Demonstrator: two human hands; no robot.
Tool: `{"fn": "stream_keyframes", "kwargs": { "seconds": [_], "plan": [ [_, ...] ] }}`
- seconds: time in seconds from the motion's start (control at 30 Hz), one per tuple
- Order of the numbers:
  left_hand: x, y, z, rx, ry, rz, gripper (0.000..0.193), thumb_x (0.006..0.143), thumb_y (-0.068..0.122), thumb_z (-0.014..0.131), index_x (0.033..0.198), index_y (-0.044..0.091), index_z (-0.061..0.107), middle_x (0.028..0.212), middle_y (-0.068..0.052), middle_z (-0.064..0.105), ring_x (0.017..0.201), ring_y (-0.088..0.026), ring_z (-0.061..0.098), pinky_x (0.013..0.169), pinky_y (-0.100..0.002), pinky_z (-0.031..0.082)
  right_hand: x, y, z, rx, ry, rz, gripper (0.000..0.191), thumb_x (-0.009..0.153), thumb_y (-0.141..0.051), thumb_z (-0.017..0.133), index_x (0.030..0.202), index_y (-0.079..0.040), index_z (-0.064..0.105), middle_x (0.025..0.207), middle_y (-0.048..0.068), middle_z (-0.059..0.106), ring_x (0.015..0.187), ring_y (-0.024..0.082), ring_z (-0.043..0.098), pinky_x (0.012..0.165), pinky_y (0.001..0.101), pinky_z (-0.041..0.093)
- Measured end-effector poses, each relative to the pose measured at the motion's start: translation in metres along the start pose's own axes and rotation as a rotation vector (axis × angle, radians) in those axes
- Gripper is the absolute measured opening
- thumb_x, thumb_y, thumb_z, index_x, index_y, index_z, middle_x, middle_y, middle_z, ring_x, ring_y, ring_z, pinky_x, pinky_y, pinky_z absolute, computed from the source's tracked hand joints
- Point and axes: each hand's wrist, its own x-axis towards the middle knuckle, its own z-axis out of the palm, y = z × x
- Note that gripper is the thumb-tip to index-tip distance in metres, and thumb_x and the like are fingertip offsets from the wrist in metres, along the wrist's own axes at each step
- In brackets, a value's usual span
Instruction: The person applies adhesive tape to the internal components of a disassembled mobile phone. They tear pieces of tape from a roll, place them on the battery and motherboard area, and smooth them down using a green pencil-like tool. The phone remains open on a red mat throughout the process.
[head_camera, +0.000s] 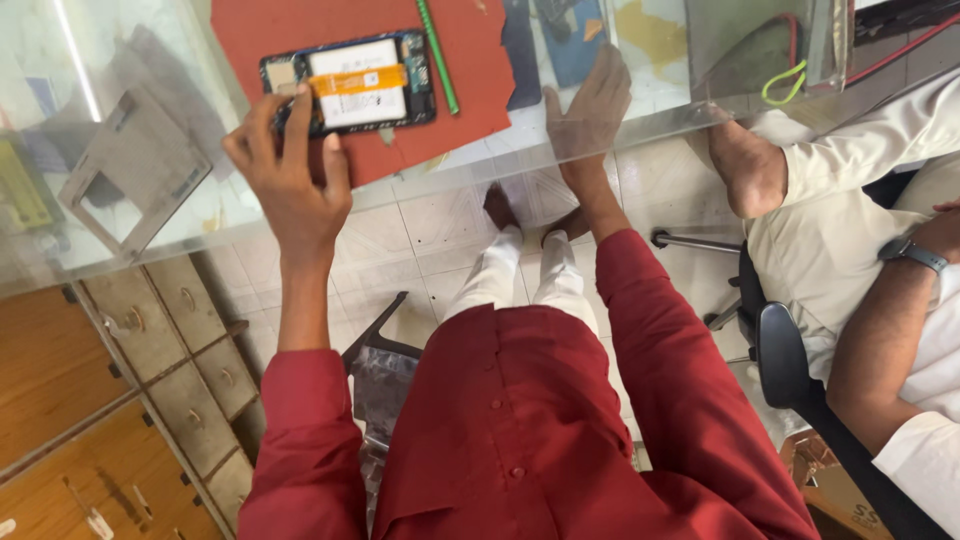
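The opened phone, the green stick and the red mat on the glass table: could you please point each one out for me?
Opened phone (358, 83), head view: on its white battery.
Green stick (438, 58), head view: on the middle of its shaft.
Red mat (470, 90), head view: on a bare part right of the stick.

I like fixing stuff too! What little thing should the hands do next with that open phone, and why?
Probably press the left hand down to steady the opened phone. Its fingers touch only the phone's near corner, and the right hand lies flat on the glass table, apart from it.
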Motion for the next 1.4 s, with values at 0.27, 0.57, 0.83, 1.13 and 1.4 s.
{"fn": "stream_keyframes", "kwargs": {
  "seconds": [0.27,0.57,0.83,1.13,1.4],
  "plan": [
    [0.0,0.004,-0.004,0.003,-0.026,-0.023,0.047,0.103,0.011,0.066,0.15,0.007,0.064,0.145,-0.01,0.053,0.12,-0.031,0.038,0.101,-0.04,0.042,0.015,0.013,0.015,-0.034,-0.001,0.035,0.092,0.089,-0.029,0.087,0.153,0.006,0.031,0.152,0.022,0.04,0.137,0.041,0.04,0.112,0.0526,0.033],
    [-0.002,0.006,-0.002,-0.008,-0.005,-0.042,0.041,0.104,0.013,0.068,0.144,0.007,0.065,0.144,-0.009,0.053,0.121,-0.03,0.039,0.102,-0.04,0.045,0.02,0.009,0.013,-0.106,-0.023,0.118,0.086,0.078,-0.037,0.087,0.137,0.004,0.042,0.127,0.02,0.043,0.115,0.04,0.044,0.096,0.0529,0.04],
    [-0.001,0.001,0.003,-0.01,0.015,-0.02,0.043,0.104,0.014,0.067,0.147,0.008,0.065,0.142,-0.01,0.053,0.121,-0.032,0.039,0.102,-0.04,0.046,0.017,0.003,0.002,-0.062,0.031,0.001,0.083,0.074,-0.036,0.088,0.13,0.007,0.044,0.12,0.02,0.043,0.108,0.039,0.044,0.092,0.0525,0.04],
    [-0.002,0.001,0.004,0.003,0.031,0.001,0.043,0.103,0.014,0.067,0.145,0.008,0.064,0.142,-0.009,0.052,0.122,-0.032,0.041,0.107,-0.045,0.044,0.019,-0.007,-0.008,-0.182,-0.094,0.049,0.071,0.072,-0.032,0.089,0.115,0.006,0.047,0.112,0.021,0.047,0.106,0.041,0.047,0.092,0.0495,0.044],
    [-0.002,0.0,0.006,-0.001,0.041,0.0,0.046,0.103,0.014,0.068,0.148,0.009,0.064,0.142,-0.009,0.051,0.121,-0.033,0.041,0.107,-0.046,0.043,0.005,0.002,-0.011,-0.116,-0.023,0.018,0.073,0.072,-0.028,0.089,0.121,0.005,0.047,0.116,0.021,0.046,0.108,0.041,0.048,0.093,0.0508,0.043]
  ]
}}
